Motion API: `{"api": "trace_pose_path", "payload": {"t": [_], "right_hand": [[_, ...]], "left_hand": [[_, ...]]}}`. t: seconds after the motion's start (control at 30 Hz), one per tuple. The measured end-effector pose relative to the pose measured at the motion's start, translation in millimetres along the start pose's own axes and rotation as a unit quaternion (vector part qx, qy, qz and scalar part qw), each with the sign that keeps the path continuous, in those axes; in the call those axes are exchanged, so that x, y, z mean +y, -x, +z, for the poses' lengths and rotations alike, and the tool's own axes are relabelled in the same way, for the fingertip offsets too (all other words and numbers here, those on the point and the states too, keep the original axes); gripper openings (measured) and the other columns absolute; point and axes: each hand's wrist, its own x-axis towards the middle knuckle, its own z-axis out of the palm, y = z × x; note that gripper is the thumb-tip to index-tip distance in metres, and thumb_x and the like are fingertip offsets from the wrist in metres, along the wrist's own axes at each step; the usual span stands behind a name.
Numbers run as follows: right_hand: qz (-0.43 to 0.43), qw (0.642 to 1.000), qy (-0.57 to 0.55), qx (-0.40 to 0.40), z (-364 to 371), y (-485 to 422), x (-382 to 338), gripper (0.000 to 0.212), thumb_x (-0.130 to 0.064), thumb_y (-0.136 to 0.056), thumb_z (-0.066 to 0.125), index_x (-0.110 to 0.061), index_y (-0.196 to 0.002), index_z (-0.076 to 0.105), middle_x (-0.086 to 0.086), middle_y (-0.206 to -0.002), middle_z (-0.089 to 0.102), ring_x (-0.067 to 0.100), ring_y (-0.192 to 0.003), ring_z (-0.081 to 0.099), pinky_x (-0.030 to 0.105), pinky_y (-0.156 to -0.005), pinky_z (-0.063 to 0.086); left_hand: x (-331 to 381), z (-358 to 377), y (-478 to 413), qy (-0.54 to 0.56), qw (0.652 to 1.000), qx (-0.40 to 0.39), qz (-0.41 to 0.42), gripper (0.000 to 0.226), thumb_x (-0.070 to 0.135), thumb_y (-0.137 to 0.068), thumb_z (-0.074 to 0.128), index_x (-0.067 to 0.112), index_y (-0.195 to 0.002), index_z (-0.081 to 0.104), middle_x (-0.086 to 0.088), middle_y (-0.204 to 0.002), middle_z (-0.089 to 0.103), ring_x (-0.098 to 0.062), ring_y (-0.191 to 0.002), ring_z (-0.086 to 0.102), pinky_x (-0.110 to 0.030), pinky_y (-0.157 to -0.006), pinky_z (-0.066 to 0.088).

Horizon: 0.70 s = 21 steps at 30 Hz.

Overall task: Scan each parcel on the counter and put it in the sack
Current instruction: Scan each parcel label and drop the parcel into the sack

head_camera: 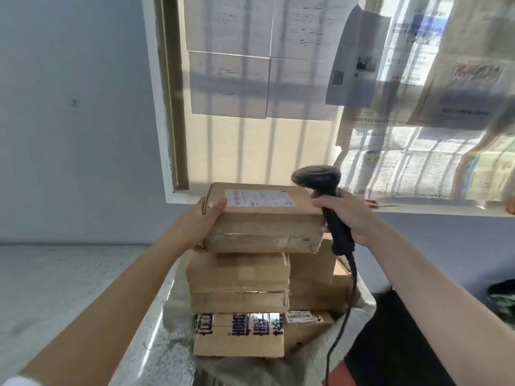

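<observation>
A brown cardboard parcel [264, 218] with a white shipping label on top is held up at chest height. My left hand [207, 221] grips its left end, thumb on top and fingers under it. My right hand [345, 215] grips the handle of a black barcode scanner [326, 196], whose head sits just above the parcel's right top corner. The scanner's cable hangs down to the lower right. Below the raised parcel several more cardboard parcels [239, 282] lie stacked inside the open grey sack [362, 299].
A grey speckled counter [55, 288] runs along the left. Behind the stack a window [250, 107] is covered with printed sheets and newspapers, with a white sill [418, 208] under it. A dark garment [390, 344] lies at the lower right.
</observation>
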Motion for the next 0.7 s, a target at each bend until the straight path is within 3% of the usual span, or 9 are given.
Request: {"api": "trace_pose_path", "payload": {"t": [0.13, 0.2, 0.3, 0.37, 0.43, 0.53, 0.7], "right_hand": [[-0.006, 1.0, 0.02, -0.017, 11.6, -6.5, 8.0, 0.017, -0.014, -0.086, 0.061, -0.013, -0.102, 0.056, 0.002, -0.08, 0.052, 0.018, -0.065, 0.051, 0.03, -0.056, 0.048], [-0.018, 0.999, 0.042, -0.019, 15.6, -6.6, 8.9, 0.023, -0.014, -0.086, 0.06, -0.013, -0.109, 0.054, 0.002, -0.081, 0.054, 0.019, -0.067, 0.052, 0.032, -0.059, 0.049], [-0.052, 0.993, 0.105, -0.015, 21.3, -5.5, 8.6, 0.03, -0.015, -0.086, 0.061, -0.015, -0.114, 0.051, 0.001, -0.083, 0.058, 0.019, -0.069, 0.055, 0.036, -0.067, 0.05], [-0.085, 0.985, 0.151, -0.006, 23.5, -3.5, 8.4, 0.034, -0.015, -0.084, 0.063, -0.013, -0.116, 0.052, -0.002, -0.083, 0.059, 0.017, -0.071, 0.055, 0.035, -0.071, 0.047], [-0.108, 0.973, 0.203, 0.007, 23.3, 0.2, 8.1, 0.043, -0.019, -0.082, 0.068, -0.013, -0.121, 0.051, -0.004, -0.096, 0.058, 0.018, -0.088, 0.057, 0.03, -0.077, 0.042], [-0.128, 0.956, 0.263, 0.022, 22.1, 8.3, 7.1, 0.057, -0.026, -0.078, 0.073, -0.013, -0.127, 0.048, 0.001, -0.115, 0.055, 0.021, -0.109, 0.053, 0.026, -0.084, 0.037], [-0.156, 0.937, 0.306, 0.061, 23.0, 21.5, 4.3, 0.063, -0.031, -0.074, 0.075, -0.012, -0.128, 0.047, 0.007, -0.13, 0.051, 0.024, -0.116, 0.05, 0.025, -0.083, 0.033]], "left_hand": [[-16.0, -0.6, -5.2, -0.028, 0.999, -0.005, -0.015, 0.06, 0.058, -0.09, 0.04, 0.031, -0.143, 0.028, 0.003, -0.117, 0.046, -0.017, -0.095, 0.048, -0.038, -0.064, 0.058], [-22.1, 0.2, -6.1, -0.061, 0.998, 0.003, -0.009, 0.066, 0.057, -0.091, 0.04, 0.032, -0.148, 0.019, -0.002, -0.13, 0.047, -0.02, -0.098, 0.05, -0.034, -0.063, 0.056], [-26.0, -1.1, -5.8, -0.105, 0.994, 0.014, 0.008, 0.069, 0.058, -0.092, 0.037, 0.032, -0.15, 0.012, -0.005, -0.144, 0.041, -0.027, -0.113, 0.051, -0.038, -0.073, 0.056], [-23.0, -2.9, -1.6, -0.147, 0.989, 0.017, 0.015, 0.068, 0.057, -0.093, 0.035, 0.029, -0.151, 0.012, -0.007, -0.142, 0.043, -0.025, -0.1, 0.055, -0.04, -0.077, 0.056], [-19.9, -4.9, 2.3, -0.199, 0.979, 0.022, 0.023, 0.069, 0.059, -0.093, 0.032, 0.027, -0.15, 0.013, -0.008, -0.143, 0.043, -0.026, -0.1, 0.056, -0.041, -0.085, 0.053], [-17.7, -8.6, 9.7, -0.268, 0.962, 0.047, 0.037, 0.068, 0.058, -0.093, 0.031, 0.022, -0.149, 0.018, -0.009, -0.147, 0.038, -0.029, -0.123, 0.047, -0.036, -0.096, 0.041], [-16.1, -13.2, 27.1, -0.292, 0.951, 0.087, 0.055, 0.066, 0.057, -0.093, 0.035, 0.017, -0.144, 0.03, -0.012, -0.144, 0.039, -0.026, -0.128, 0.041, -0.037, -0.098, 0.037]]}}
